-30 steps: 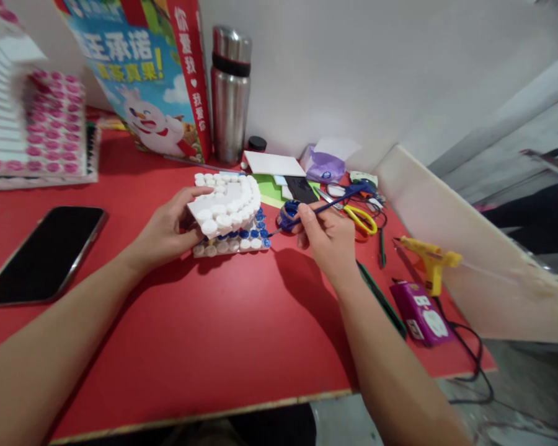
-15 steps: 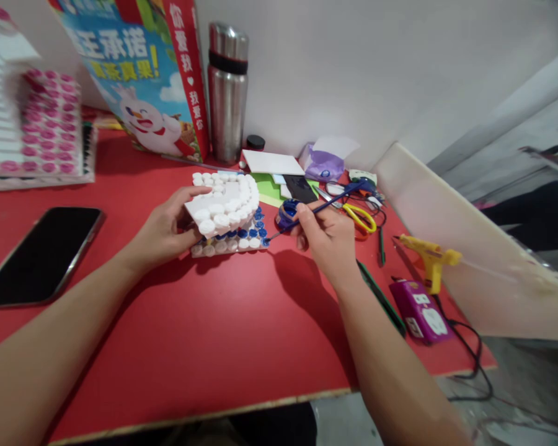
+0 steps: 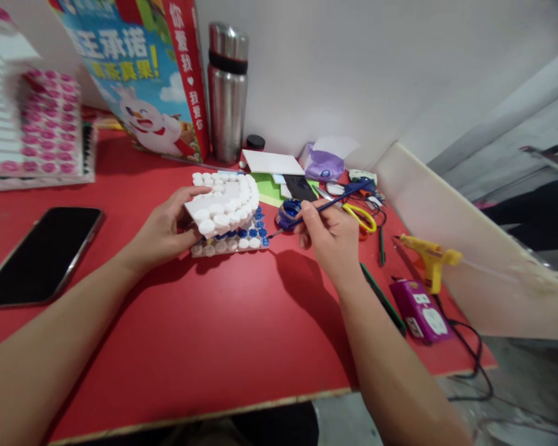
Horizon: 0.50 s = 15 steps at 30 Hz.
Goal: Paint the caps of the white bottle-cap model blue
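Note:
My left hand (image 3: 171, 228) grips the left side of a small white model (image 3: 225, 207) covered with rolled discs. Its tilted upper part is all white; along the lower base, some discs are blue and the front row is mostly white. Between the thumb and fingers of my right hand (image 3: 330, 235) is a thin blue paintbrush (image 3: 337, 200), its dark tip beside the blue disc at the base's front right corner. Just behind the brush stands an open jar of blue paint (image 3: 287, 214), partly covered by my fingers.
A black phone (image 3: 44, 254) lies at left. Behind stand a printed box (image 3: 144, 80), a steel flask (image 3: 229, 93) and a pink-and-white disc-covered piece (image 3: 51, 124). At right are yellow-handled scissors (image 3: 360, 218), a yellow glue gun (image 3: 428, 257), a purple pack (image 3: 421, 313) and a low partition (image 3: 469, 248).
The brush tip has drawn slightly right, away from the corner disc, as my right hand shifted a little right. My left hand and the model hold their place; the view shifted slightly earlier.

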Each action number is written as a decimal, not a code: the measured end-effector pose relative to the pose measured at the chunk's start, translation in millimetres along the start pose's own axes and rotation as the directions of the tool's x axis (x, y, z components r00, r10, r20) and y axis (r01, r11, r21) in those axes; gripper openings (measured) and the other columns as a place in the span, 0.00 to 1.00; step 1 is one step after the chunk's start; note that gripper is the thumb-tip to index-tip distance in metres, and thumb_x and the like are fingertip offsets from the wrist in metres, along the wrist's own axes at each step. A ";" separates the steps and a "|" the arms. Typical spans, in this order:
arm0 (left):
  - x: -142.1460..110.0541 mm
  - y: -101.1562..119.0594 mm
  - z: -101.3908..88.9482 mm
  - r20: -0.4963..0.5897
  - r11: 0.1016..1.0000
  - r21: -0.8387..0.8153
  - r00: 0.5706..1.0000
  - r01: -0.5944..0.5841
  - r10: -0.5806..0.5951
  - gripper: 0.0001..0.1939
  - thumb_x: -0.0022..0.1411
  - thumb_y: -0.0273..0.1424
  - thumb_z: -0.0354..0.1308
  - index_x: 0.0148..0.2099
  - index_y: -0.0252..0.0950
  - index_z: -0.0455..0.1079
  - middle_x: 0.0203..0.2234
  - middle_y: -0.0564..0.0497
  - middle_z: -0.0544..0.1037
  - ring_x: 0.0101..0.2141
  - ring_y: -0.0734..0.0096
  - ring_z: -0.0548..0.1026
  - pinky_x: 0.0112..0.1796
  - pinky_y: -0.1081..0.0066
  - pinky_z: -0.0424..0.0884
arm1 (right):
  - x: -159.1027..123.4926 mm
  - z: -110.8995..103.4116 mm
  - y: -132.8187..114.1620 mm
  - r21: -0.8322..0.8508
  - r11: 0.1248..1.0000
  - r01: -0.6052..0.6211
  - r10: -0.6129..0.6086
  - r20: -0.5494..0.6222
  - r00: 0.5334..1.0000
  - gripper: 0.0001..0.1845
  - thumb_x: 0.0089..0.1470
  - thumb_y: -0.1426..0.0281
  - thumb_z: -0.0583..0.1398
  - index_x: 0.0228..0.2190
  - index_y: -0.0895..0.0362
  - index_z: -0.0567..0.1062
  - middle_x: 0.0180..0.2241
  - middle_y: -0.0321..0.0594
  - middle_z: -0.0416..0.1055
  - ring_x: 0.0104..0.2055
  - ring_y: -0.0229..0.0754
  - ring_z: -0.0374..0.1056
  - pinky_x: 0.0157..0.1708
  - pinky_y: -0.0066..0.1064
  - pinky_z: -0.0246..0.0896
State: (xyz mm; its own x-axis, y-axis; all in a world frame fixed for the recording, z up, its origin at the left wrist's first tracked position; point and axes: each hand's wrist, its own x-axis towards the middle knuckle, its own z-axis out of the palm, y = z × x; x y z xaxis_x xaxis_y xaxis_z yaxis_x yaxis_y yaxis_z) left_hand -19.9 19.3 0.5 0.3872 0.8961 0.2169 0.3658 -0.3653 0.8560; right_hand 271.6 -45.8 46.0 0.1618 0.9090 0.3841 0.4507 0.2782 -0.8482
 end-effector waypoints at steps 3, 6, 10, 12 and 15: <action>-0.2 0.5 0.7 -0.005 1.000 -0.005 1.000 -0.006 0.006 0.34 0.62 0.29 0.63 0.69 0.31 0.62 0.47 0.45 0.75 0.35 0.71 0.73 0.35 0.72 0.70 | 0.0 0.3 -0.3 0.012 1.000 -0.020 0.020 0.037 0.999 0.19 0.68 0.58 0.63 0.28 0.55 0.75 0.20 0.31 0.74 0.16 0.32 0.68 0.19 0.25 0.61; 0.7 -4.4 0.7 -0.017 1.000 -0.004 0.999 -0.029 0.029 0.34 0.61 0.31 0.64 0.68 0.34 0.64 0.48 0.45 0.76 0.35 0.70 0.74 0.35 0.71 0.70 | 0.3 0.4 -1.7 0.048 0.997 -0.062 0.060 0.032 0.998 0.18 0.67 0.60 0.64 0.27 0.55 0.75 0.18 0.30 0.72 0.14 0.32 0.66 0.16 0.24 0.58; 1.8 -9.7 0.2 -0.026 1.000 -0.012 0.999 -0.026 0.026 0.35 0.58 0.35 0.65 0.67 0.38 0.65 0.47 0.44 0.76 0.34 0.65 0.75 0.33 0.68 0.70 | 2.2 -0.2 -0.7 0.076 0.994 -0.085 0.082 0.035 0.996 0.17 0.66 0.59 0.64 0.27 0.55 0.75 0.19 0.31 0.73 0.14 0.32 0.66 0.16 0.24 0.60; 2.0 -9.8 0.1 -0.026 1.000 -0.009 1.000 -0.006 0.006 0.36 0.57 0.35 0.66 0.67 0.39 0.65 0.46 0.44 0.76 0.34 0.64 0.75 0.33 0.67 0.71 | 3.6 -1.0 1.6 0.046 0.997 -0.063 0.062 0.018 0.998 0.18 0.67 0.58 0.64 0.27 0.55 0.75 0.19 0.31 0.73 0.15 0.32 0.67 0.17 0.24 0.61; 2.0 -8.2 0.1 -0.019 1.000 -0.011 1.000 0.013 -0.014 0.37 0.56 0.35 0.66 0.67 0.39 0.66 0.44 0.45 0.77 0.34 0.63 0.76 0.32 0.67 0.71 | 4.8 -2.0 4.5 0.018 0.999 -0.027 0.027 -0.033 0.999 0.19 0.67 0.57 0.64 0.28 0.54 0.75 0.20 0.32 0.74 0.16 0.33 0.67 0.17 0.25 0.61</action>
State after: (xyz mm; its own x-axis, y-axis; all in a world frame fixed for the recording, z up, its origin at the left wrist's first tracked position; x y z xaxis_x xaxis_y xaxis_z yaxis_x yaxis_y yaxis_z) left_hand -22.0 24.0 -6.2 0.3657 0.9057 0.2143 0.3621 -0.3506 0.8637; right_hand 276.2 -40.7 44.8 0.2026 0.9056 0.3727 0.4302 0.2596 -0.8646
